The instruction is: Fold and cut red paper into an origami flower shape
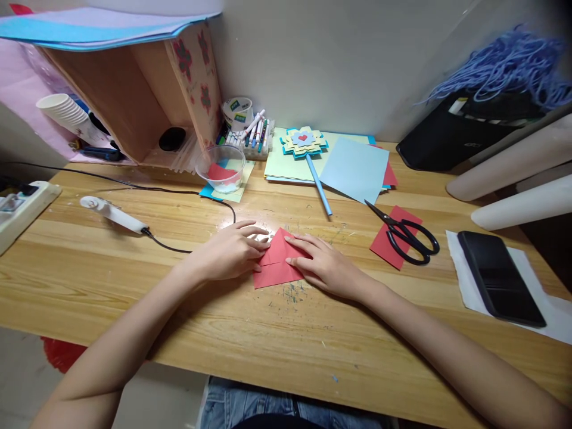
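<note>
Two hands, one red fold, seen by me from afar through the head camera.

Item: fold [281, 274], red paper, pointed at the far end, straight at the near edge, a slit or crease line across its left half. Lies flat on the bench [214, 339], between the hands.

Item: left hand [235, 250], palm down, fingers loosely spread, tips on the fold's left side; I cannot make out its thumb clearly.

Item: right hand [330, 265], palm down, fingers part-spread and slightly bent, tips on the fold's right side. I see both hands resting on the paper rather than closed around it.

To the right: black scissors [395, 224], lying across a red square [385, 245]; a dark phone [503, 277] on white paper [558, 319].

Beyond the fold: one paper flower [304, 142] with a blue stem [319, 185], on stacked sheets; a pale blue sheet [357, 170] beside it.

Far left: a clear tub [232, 186] with red paper inside; markers [254, 132]; nested white cups [67, 110] beside an open box [194, 89].

Near left: one white corded tool [116, 215]; I count one power strip [22, 208] at the bench's left edge.
</note>
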Demonstrator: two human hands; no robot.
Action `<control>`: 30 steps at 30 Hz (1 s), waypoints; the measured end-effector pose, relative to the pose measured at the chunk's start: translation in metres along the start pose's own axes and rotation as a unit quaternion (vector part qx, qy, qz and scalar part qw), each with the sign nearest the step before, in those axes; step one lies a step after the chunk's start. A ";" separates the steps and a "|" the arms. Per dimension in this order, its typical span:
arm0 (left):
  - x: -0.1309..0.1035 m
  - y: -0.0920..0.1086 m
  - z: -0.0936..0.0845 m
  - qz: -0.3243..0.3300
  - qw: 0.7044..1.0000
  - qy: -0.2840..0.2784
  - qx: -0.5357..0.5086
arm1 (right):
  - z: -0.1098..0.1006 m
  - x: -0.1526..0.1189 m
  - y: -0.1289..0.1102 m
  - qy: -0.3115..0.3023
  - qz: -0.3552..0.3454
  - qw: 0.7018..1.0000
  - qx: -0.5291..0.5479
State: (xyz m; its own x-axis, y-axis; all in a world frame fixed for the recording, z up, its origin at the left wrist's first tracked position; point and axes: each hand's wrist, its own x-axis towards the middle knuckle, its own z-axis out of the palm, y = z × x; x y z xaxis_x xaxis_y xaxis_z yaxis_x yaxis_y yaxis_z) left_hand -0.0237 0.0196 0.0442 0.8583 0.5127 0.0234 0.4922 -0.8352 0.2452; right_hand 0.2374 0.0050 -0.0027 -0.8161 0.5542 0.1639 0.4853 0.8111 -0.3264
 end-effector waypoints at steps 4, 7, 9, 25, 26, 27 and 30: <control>0.001 0.009 0.001 0.011 1.000 0.014 0.020 | -0.001 0.001 -0.003 -0.009 0.012 1.000 -0.007; -0.001 0.012 0.005 0.014 0.999 0.030 0.029 | -0.001 0.003 -0.004 -0.009 0.011 1.000 -0.007; -0.002 0.013 0.008 0.018 0.998 0.041 0.038 | 0.000 0.003 -0.004 -0.005 0.007 1.000 -0.007; 0.008 0.000 0.031 -0.120 0.991 0.049 0.038 | 0.003 0.003 -0.004 0.019 -0.010 0.999 -0.025; 0.009 0.001 0.030 -0.115 0.991 0.045 0.048 | 0.003 0.003 -0.004 0.022 -0.012 0.999 -0.025; 0.010 0.001 0.030 -0.109 0.991 0.044 0.059 | 0.003 0.003 -0.004 0.023 -0.015 0.999 -0.026; 0.014 0.003 0.029 -0.080 0.991 0.052 0.092 | 0.003 0.004 -0.003 0.025 -0.018 0.999 -0.033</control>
State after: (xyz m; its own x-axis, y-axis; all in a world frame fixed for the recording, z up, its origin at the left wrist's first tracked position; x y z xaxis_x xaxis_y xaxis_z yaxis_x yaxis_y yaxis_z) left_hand -0.0062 0.0181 0.0172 0.7520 0.6516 0.0997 0.6476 -0.7585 0.0728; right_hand 0.2319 0.0037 -0.0041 -0.8177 0.5317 0.2207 0.4770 0.8404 -0.2572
